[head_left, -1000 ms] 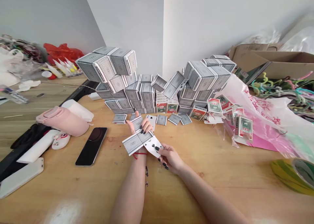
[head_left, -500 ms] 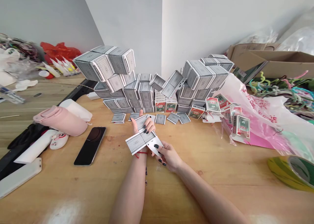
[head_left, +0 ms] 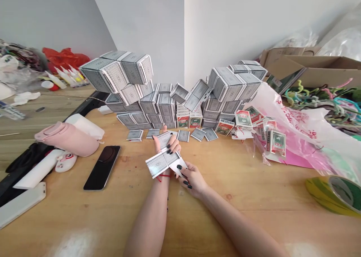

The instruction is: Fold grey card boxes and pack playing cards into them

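Grey-backed playing cards (head_left: 159, 164), one loose fanned spread, held just above the middle of the wooden table (head_left: 64, 212), near the stacked decks (head_left: 158, 106); left hand (head_left: 167, 146) has fingers curled around its far part, right hand (head_left: 193, 179) pinches its near corner, the two grips holding it fanned.

Stacked card decks (head_left: 166, 106) stand on the table (head_left: 70, 219), a smartphone (head_left: 102, 167) left of them, a plastic bag (head_left: 299, 136) right.

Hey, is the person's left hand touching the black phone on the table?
Apart. The head view shows a stretch of wooden tabletop plainly between the left hand and the black smartphone.
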`<state>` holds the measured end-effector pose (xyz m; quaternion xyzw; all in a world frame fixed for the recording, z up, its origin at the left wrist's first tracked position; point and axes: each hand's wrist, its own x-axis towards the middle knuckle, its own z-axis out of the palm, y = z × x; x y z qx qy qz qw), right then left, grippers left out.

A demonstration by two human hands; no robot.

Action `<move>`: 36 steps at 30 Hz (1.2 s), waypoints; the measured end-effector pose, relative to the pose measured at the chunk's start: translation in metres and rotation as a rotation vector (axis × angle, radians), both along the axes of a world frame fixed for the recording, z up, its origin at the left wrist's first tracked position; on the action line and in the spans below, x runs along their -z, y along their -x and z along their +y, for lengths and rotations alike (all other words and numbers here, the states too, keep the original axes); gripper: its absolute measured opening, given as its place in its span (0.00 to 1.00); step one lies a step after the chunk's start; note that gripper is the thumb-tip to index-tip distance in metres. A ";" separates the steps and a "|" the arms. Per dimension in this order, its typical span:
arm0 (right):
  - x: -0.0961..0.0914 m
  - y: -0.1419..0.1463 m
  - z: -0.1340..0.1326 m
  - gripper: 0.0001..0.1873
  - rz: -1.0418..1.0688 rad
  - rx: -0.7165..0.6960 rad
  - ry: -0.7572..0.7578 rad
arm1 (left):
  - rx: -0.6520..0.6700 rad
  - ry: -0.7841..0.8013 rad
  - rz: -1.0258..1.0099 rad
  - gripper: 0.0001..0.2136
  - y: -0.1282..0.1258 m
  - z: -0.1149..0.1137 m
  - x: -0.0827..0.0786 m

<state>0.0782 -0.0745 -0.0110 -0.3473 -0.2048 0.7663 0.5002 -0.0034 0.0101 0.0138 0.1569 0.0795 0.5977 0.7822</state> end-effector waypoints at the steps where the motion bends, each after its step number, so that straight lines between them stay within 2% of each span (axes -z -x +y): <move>1: 0.000 0.000 0.000 0.12 0.000 0.008 0.002 | 0.003 -0.003 0.002 0.21 -0.001 0.000 0.001; 10: -0.002 0.004 0.001 0.14 -0.070 0.045 -0.035 | 0.102 0.006 0.061 0.17 -0.009 -0.003 0.003; 13: -0.001 0.002 0.002 0.13 -0.047 0.019 -0.056 | 0.134 0.005 0.073 0.17 -0.009 -0.004 0.001; 20: 0.002 -0.014 0.003 0.14 0.131 -0.381 -0.090 | 0.041 0.042 0.018 0.20 0.000 -0.003 -0.004; 22: 0.005 -0.014 0.004 0.14 0.106 -0.359 -0.054 | 0.069 0.035 0.039 0.20 0.000 -0.002 -0.003; 25: 0.009 -0.010 0.004 0.15 0.043 -0.250 -0.015 | 0.114 0.027 0.068 0.18 -0.002 -0.001 -0.001; 28: 0.009 -0.007 0.003 0.14 -0.016 -0.175 -0.019 | 0.099 0.037 0.073 0.18 -0.003 -0.002 0.001; 36: 0.003 -0.006 0.002 0.13 -0.036 -0.138 -0.015 | 0.116 0.017 0.052 0.15 -0.005 -0.005 0.003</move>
